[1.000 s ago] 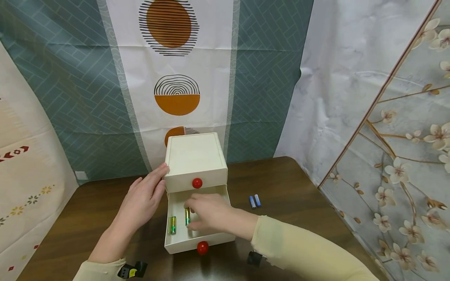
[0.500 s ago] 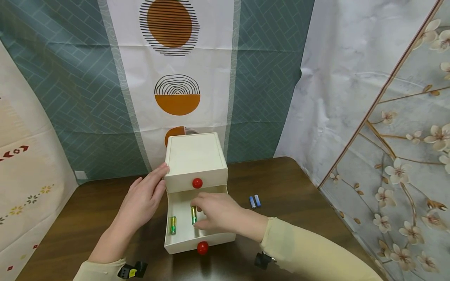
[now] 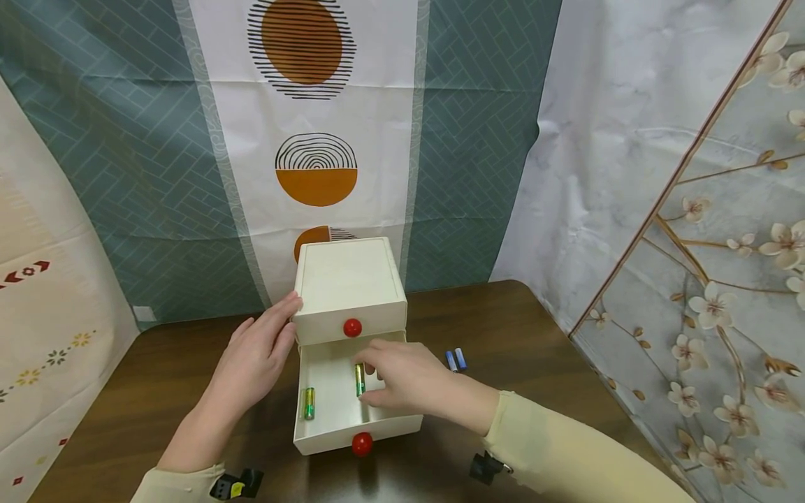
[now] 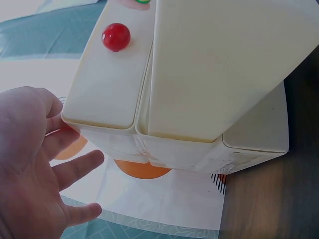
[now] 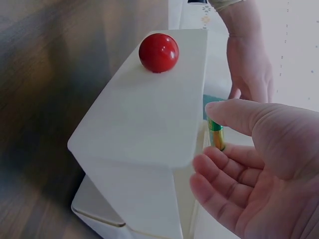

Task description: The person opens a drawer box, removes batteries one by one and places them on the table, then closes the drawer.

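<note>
A white drawer cabinet (image 3: 350, 276) stands on the table with its lower drawer (image 3: 333, 434) pulled out. Above that drawer, my right hand (image 3: 409, 377) pinches a green and gold battery (image 3: 360, 380) upright between thumb and fingertip; the right wrist view shows the battery (image 5: 216, 135) between them too. Another green and gold battery (image 3: 309, 404) lies at the drawer's left side. My left hand (image 3: 254, 356) rests its extended fingertips on the cabinet's left side, and in the left wrist view the hand (image 4: 35, 159) has its fingers spread beside the cabinet (image 4: 104, 89).
Two blue and white batteries (image 3: 455, 359) lie on the brown table (image 3: 534, 349) right of the cabinet, partly behind my right hand. The upper drawer with a red knob (image 3: 353, 327) is closed. Patterned cloths hang behind the table and at both sides.
My right hand has moved rightward across the drawer, carrying the pinched battery with it. My left hand has stayed at the cabinet's side.
</note>
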Tool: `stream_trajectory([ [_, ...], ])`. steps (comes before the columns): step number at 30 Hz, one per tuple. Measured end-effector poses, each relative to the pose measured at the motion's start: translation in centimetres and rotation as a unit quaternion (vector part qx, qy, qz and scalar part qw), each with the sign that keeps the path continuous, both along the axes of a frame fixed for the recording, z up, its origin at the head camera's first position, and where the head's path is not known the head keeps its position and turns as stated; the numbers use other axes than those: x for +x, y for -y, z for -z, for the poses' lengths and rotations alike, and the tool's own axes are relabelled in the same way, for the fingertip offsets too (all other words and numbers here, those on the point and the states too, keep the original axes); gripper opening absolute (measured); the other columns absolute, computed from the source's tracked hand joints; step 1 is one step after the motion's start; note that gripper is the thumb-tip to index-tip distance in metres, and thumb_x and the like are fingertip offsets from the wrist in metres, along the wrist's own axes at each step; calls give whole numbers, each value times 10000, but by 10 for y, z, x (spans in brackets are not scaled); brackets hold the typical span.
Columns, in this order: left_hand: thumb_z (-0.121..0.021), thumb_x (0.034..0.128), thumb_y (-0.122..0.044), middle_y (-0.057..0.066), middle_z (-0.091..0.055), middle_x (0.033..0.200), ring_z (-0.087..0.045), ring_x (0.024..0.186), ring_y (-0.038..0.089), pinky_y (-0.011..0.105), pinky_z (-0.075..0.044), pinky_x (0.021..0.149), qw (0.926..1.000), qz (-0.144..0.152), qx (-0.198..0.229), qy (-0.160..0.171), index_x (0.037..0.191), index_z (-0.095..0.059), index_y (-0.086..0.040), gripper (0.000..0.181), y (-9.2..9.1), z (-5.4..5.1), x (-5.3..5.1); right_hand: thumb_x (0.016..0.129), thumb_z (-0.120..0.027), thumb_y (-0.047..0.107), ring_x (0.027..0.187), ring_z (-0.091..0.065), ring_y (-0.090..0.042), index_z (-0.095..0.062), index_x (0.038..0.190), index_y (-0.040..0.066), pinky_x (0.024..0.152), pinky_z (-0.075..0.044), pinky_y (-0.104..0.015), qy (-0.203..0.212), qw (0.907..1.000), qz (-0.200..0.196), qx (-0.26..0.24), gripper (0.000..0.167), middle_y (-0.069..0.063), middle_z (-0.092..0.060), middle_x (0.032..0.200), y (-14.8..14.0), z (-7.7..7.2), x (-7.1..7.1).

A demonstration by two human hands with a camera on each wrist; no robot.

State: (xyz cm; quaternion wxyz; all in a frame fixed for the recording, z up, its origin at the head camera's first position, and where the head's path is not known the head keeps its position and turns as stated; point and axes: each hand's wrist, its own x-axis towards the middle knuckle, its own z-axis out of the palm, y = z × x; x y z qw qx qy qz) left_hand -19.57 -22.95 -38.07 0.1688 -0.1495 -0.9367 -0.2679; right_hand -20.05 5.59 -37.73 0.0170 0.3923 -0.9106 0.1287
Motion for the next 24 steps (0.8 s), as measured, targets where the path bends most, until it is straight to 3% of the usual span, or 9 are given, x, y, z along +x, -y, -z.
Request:
stream_trajectory([
  [24, -514, 1182, -194, 82, -400, 1760, -455, 1555, 423, 760, -206, 1259, 10000, -22, 53, 20, 1684, -474, -115, 509, -1, 1, 0, 919, -903, 240, 818, -615, -57, -744, 1242, 176, 677, -524, -245, 68, 9988, 285, -394, 365, 56, -680, 1016, -47, -5, 0],
])
